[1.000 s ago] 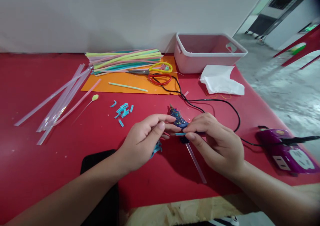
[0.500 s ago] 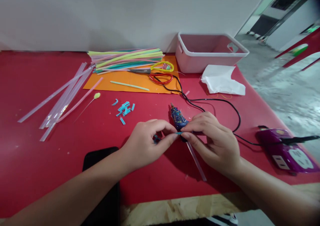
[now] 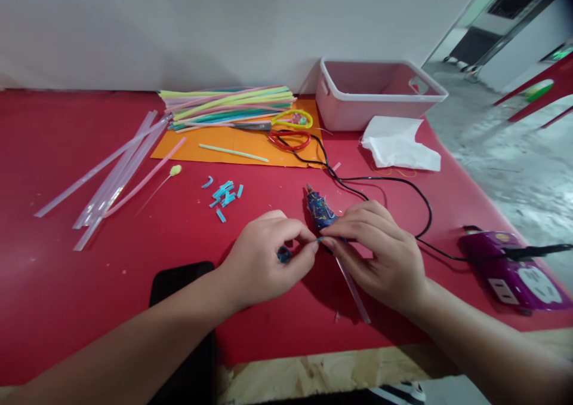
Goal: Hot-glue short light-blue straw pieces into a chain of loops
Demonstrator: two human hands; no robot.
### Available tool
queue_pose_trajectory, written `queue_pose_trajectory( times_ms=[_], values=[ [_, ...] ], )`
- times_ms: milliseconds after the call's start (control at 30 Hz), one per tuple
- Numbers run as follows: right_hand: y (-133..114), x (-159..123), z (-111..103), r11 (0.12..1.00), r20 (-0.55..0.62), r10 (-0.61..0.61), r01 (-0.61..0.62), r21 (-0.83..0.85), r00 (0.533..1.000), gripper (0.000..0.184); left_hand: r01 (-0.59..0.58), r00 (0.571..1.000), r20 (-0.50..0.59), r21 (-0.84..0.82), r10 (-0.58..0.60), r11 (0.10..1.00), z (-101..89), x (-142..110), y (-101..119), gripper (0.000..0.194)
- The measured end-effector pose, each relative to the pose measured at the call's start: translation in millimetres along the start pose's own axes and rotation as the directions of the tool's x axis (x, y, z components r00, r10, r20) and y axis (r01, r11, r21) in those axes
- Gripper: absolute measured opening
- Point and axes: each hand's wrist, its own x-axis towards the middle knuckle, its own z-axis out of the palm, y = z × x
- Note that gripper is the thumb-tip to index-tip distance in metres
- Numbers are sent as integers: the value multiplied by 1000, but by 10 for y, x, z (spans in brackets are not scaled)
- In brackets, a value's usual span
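My left hand [image 3: 264,264] and my right hand [image 3: 387,261] meet fingertip to fingertip over the red table. Pinched between them is a small blue strip [image 3: 319,239], mostly covered by the fingers. More dark blue bits [image 3: 283,254] show in the curl of my left hand; I cannot make out their shape. Just behind the fingers lies a dark blue glue gun [image 3: 319,208], its nozzle pointing away, partly hidden by my right hand. A clear glue stick [image 3: 353,291] sticks out of its rear. To the left is a loose pile of short blue strips [image 3: 225,195].
Pipe cleaners [image 3: 233,106] and scissors [image 3: 290,137] rest on an orange sheet [image 3: 188,151]. Clear glue sticks [image 3: 111,175] lie left. A pink bin [image 3: 380,109], white cloth [image 3: 400,144], purple power box [image 3: 514,270], black cord [image 3: 403,181] and black phone-like slab [image 3: 190,357] surround the hands.
The fingertips have drawn closer together over the blue strip, so less of it shows. The glue gun and other things on the table stay put; the view has shifted slightly.
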Motion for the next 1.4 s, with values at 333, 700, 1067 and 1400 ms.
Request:
queue_pose_trajectory(
  times_ms=[333, 700, 1067, 1400],
  values=[
    [8, 21, 8, 1000, -8, -4, 3, -9, 1000, 7, 50, 998, 27, -44, -49, 998, 24, -2, 9, 9],
    [1, -4, -1, 998, -73, -47, 43, -51, 996, 13, 104, 995, 14, -102, -104, 989, 30, -1, 34, 9],
    [-38, 15, -25, 997, -88, -51, 46, -63, 995, 14, 76, 997, 5, -135, -76, 988, 40, -36, 91, 11],
    [-70, 6, -27, 995, -83, -67, 61, -76, 994, 15, 140, 990, 56, -192, -132, 971, 33, -35, 114, 13]
  ],
)
